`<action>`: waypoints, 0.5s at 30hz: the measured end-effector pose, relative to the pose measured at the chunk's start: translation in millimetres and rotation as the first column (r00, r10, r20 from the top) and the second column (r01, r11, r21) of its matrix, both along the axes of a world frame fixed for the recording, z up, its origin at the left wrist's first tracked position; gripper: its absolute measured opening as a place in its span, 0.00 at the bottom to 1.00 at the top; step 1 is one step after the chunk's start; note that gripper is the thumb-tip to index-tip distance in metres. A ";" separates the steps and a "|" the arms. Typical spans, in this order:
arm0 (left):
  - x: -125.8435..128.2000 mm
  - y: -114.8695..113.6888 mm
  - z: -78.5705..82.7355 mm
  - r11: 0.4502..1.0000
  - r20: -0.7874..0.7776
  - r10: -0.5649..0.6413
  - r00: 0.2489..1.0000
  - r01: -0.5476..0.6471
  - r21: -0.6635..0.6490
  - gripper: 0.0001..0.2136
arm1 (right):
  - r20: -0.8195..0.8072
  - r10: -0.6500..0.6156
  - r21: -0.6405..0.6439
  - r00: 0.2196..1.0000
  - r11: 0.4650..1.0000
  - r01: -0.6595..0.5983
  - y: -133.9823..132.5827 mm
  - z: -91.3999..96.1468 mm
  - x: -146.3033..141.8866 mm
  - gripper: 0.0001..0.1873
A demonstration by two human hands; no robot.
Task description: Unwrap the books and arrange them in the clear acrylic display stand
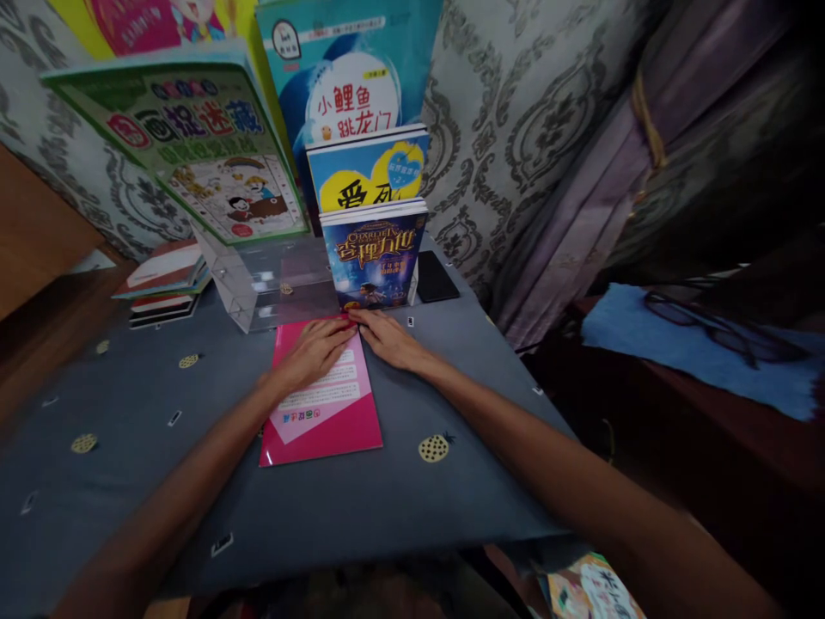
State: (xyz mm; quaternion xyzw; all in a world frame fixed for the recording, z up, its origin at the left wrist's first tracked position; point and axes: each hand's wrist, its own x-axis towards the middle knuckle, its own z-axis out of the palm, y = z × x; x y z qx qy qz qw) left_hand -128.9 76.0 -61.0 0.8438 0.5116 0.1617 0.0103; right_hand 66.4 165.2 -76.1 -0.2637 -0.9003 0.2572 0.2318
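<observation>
A pink book [348,430] lies on the table with its printed cover up, the lettering upside down to me. My left hand [315,348] rests across the book's far part, fingers stretched out and lying flat. At the far right corner of the same book is my right hand [390,340], its fingers extended and their tips touching the corner. The fingertips of both hands nearly meet there. Just beyond them, a dark blue book [374,258] stands upright in a clear acrylic rack [235,297].
Behind the blue book stand a yellow-and-blue book [367,176] and a teal book [354,77]. A green picture book [219,155] leans at the left. A pile of booklets [168,275], a black phone-like slab [438,277] and glasses on blue cloth [715,327] lie around.
</observation>
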 end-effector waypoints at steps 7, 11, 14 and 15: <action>5.1 -13.6 7.3 0.998 0.012 -0.036 0.999 0.036 -0.058 0.19 | -0.003 -0.010 -0.004 1.000 1.000 0.010 -1.0 0.4 0.3 0.25; 9.0 -24.1 11.9 0.996 0.029 -0.069 0.997 0.070 -0.058 0.19 | 0.005 -0.012 -0.008 1.000 1.000 0.012 -2.4 1.6 -0.2 0.25; 12.2 -32.5 15.0 0.993 0.023 -0.089 0.996 0.091 -0.077 0.19 | 0.010 -0.022 -0.011 1.000 1.000 0.022 -3.7 2.3 -0.1 0.26; 13.3 -35.3 15.9 0.992 0.018 -0.093 0.996 0.094 -0.089 0.19 | 0.008 -0.023 -0.012 1.000 1.000 0.023 -4.0 2.4 0.1 0.26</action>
